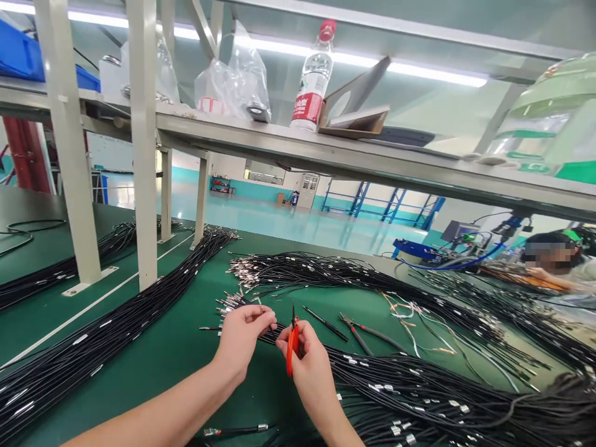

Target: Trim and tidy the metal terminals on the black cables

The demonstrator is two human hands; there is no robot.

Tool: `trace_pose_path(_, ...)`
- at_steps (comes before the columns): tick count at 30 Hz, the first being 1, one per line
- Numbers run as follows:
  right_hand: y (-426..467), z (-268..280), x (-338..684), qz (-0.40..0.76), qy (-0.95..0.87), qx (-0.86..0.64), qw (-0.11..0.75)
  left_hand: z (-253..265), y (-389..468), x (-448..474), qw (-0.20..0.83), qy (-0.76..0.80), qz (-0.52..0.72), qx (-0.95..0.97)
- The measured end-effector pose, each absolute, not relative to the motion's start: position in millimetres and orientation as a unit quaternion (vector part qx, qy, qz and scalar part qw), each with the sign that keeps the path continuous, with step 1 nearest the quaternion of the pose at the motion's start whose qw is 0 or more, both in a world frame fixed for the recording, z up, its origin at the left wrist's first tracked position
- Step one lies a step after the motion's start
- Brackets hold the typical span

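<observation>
My left hand (243,335) is closed in a pinch above the bench, with a thin cable end between thumb and fingers; the fingers hide most of it. My right hand (310,357) is wrapped round red-handled scissors (292,347), their dark blades pointing up and away from me. The two hands are close together but apart. Under and behind them lies a bundle of black cables (367,379) with white labels and metal-tipped ends. Just right of the scissors, a dark pen-like tool (326,323) and a pair of cutting pliers (367,332) rest on the green bench top (186,354).
More black cable bundles (135,323) run along the left and across the back. Loose coloured wires (412,323) lie to the right. A shelf (279,133) on metal posts spans overhead, bearing a water bottle (313,81) and plastic bags. Another person (559,261) sits at far right.
</observation>
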State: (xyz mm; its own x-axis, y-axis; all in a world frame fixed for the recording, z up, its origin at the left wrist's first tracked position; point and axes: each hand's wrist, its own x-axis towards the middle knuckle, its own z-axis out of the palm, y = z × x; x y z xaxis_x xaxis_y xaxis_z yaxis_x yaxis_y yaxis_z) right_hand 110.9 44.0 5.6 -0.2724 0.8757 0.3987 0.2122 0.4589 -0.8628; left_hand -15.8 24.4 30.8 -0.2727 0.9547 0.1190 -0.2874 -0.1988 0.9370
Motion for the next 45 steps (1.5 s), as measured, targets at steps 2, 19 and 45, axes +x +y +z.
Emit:
trace_pose_path(2, 46.2, 8.3, 116.9, 0.373, -0.688, -0.378, 0.494, 30.8, 30.0, -6.7, 0.482, 0.417, 0.657, 0.403)
trace_pose_path(19, 52.5, 29.2, 138.2, 0.44, -0.621, -0.38, 0.526, 17.9, 22.4, 6.8, 0.59, 0.431, 0.486, 0.48)
trace_pose_path(45, 57.1, 26.0, 142.4, 0.508, -0.605, -0.362, 0.495, 16.7, 20.7, 8.2, 0.575, 0.448, 0.517, 0.449)
